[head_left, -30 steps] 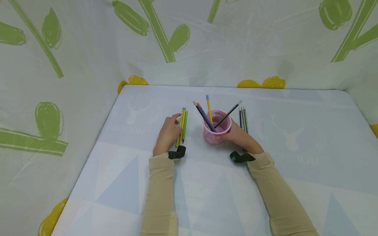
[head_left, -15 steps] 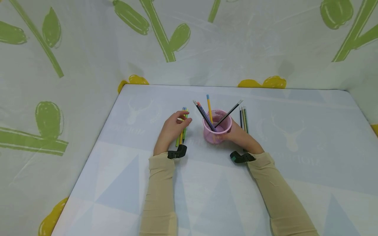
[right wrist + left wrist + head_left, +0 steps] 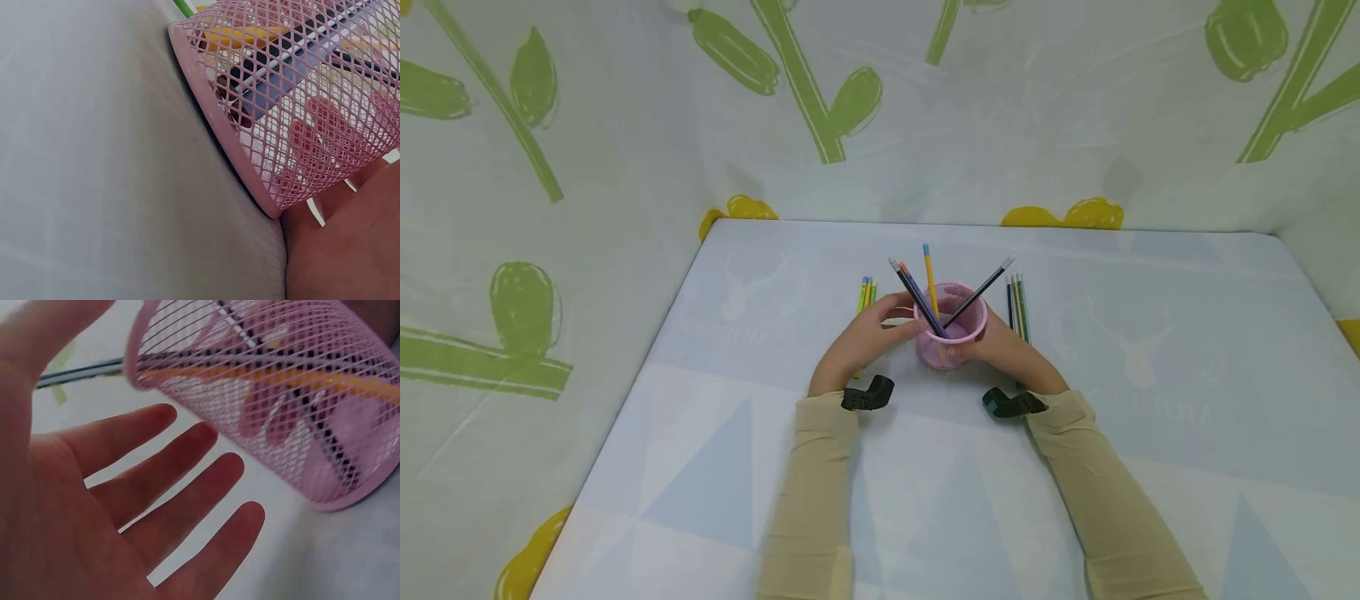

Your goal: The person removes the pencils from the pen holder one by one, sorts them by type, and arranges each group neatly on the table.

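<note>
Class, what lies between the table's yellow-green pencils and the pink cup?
In the head view, the left hand, beside the cup and partly hiding the pencils.

The mesh cup in my right grip is pink, latticed with small diamonds. Its pencils are black, purple, and yellow tipped with blue. My sleeves are plain beige. Blue triangles and faint deer heads pattern my pale counter; green stems and leaves mark the whitish wall.

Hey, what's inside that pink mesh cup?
Two black pencils, a purple pencil and a yellow pencil are inside. In the head view, the cup's near wall hides their lower tips.
</note>
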Demonstrator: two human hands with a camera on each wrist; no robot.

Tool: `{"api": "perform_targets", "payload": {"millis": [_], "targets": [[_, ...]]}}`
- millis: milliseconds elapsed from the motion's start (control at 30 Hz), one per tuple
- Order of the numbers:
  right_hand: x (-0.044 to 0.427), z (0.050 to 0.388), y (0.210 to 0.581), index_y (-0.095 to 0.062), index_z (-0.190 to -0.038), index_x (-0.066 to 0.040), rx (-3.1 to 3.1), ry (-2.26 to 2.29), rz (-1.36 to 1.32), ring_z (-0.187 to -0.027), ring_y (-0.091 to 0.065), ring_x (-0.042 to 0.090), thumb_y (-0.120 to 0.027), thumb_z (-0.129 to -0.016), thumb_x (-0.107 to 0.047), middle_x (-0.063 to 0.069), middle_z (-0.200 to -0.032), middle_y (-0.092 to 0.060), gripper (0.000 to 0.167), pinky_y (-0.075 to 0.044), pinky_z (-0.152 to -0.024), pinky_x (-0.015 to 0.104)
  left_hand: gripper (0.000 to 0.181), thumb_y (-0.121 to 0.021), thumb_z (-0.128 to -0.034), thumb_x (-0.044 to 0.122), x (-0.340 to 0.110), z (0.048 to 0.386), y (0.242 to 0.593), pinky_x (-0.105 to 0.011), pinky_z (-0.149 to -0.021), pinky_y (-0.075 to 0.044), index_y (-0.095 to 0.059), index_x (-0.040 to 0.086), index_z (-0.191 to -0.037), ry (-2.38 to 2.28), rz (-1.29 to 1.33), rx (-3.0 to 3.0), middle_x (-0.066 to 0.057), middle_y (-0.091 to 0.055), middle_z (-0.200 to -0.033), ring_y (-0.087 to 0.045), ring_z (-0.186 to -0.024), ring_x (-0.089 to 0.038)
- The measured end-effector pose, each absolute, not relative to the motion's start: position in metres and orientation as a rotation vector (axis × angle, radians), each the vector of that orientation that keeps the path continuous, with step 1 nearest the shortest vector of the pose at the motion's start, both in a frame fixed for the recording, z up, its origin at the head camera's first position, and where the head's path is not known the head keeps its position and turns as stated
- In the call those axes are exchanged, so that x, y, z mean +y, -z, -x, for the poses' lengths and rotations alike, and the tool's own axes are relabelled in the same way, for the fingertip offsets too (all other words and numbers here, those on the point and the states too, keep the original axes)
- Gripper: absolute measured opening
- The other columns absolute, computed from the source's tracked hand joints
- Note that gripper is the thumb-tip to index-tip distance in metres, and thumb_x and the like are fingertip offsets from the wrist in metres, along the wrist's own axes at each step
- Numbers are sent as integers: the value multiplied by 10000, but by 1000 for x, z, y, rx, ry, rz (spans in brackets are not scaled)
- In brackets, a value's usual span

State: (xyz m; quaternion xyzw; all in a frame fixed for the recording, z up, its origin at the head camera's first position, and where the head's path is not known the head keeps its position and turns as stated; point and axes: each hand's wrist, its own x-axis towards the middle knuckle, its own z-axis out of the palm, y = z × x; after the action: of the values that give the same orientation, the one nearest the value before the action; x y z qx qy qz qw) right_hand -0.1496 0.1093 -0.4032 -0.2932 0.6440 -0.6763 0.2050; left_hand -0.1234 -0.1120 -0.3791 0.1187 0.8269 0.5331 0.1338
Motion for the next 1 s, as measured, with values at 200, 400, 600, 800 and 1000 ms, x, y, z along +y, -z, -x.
{"api": "perform_targets", "payload": {"millis": [200,400,600,800,1000], "targets": [[110,148,401,-203,-1370,-51,1853,1838,789,-1180,-381,251,-637,-699,110,157,-1295,-396,816,-336,-962,434,599,-618,-780,481,-102,123,382,-263,-907,-387,-439,207,-1281,-1553,-387,2382,88,-445,-1247,-457,-1106,-95],[109,148,401,-183,-1376,-36,1845,1853,782,-1190,-372,269,-643,-692,114,169,-1304,-385,838,-320,-972,448,670,-641,-770,462,-97,124,386,-323,-921,-392,-341,259,-1334,-1577,-390,2321,33,-377,-1312,-446,-1146,-198],[108,149,403,-189,-1364,-5,1824,1896,842,-1211,-355,311,-683,-687,65,220,-1315,-364,841,-308,-984,445,832,-726,-741,255,-86,120,381,-305,-961,-344,-215,165,-1391,-1692,-462,2155,-24,-335,-1364,-376,-1209,-170],[109,149,403,-183,-1370,-22,1832,1879,856,-1233,-325,320,-694,-692,32,224,-1341,-338,851,-277,-992,476,872,-718,-744,148,-78,115,372,-282,-997,-288,-145,102,-1399,-1731,-532,2154,-105,-336,-1359,-320,-1249,-230],[107,151,401,-184,-1358,26,1820,1868,893,-1237,-303,361,-723,-687,-28,258,-1340,-322,862,-266,-994,490,914,-732,-731,189,-77,119,383,-295,-1005,-275,-114,158,-1404,-1768,-523,2120,-82,-317,-1367,-308,-1252,-208]]}}
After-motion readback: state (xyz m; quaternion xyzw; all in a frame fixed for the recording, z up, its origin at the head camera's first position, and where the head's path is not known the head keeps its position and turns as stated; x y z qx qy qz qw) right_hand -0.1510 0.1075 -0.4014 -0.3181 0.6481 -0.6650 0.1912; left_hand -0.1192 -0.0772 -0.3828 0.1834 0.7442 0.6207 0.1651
